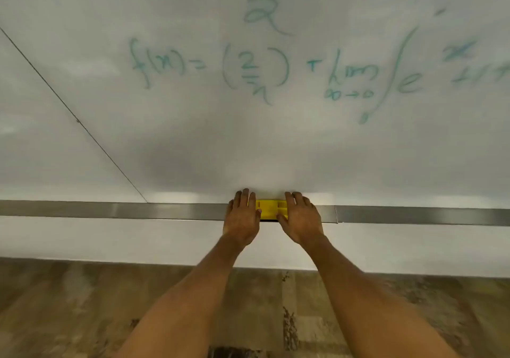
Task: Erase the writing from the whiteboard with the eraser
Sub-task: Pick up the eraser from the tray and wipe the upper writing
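A white whiteboard (193,142) fills the upper view, with green writing (256,68) of a maths formula across its upper middle and right. A yellow eraser (270,208) lies on the metal tray (138,210) along the board's bottom edge. My left hand (242,219) grips the eraser's left end and my right hand (300,219) grips its right end, fingers curled over the top. Only the eraser's middle shows between my hands.
A thin dark seam (77,120) runs diagonally across the board's left part. Below the tray is a white wall strip (110,239), then a brown wood-pattern floor (82,302). The tray has a joint (336,214) just right of my right hand.
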